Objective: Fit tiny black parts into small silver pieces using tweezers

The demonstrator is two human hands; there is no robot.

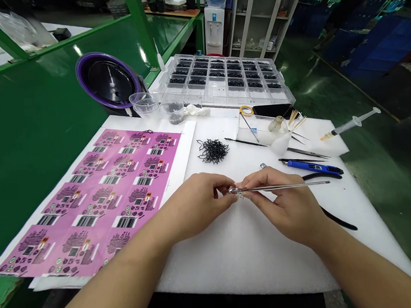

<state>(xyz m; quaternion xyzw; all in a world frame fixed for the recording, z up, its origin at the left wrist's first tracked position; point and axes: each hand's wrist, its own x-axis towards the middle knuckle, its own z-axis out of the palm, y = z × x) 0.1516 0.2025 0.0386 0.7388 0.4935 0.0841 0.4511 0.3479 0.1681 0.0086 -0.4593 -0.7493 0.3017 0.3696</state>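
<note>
My left hand [203, 200] pinches a small shiny metallic piece [232, 190] between thumb and fingertips, over the white foam board [213, 274]. Close beside it, my right hand [285, 205] grips a thin metal tool [298, 185], probably tweezers, whose shaft points right. The tool's tip meets the small piece between both hands; fine detail there is too small to tell. Beyond the hands lies a loose pile of small black bent pieces [213, 151].
Left is a pink printed sheet [102, 179]. Behind stand a clear compartment tray [219, 99], plastic cups [173, 112] and a purple-rimmed black container [107, 81]. A blue cutter [310, 166], black-handled pliers [338, 219] and a syringe [353, 122] lie right.
</note>
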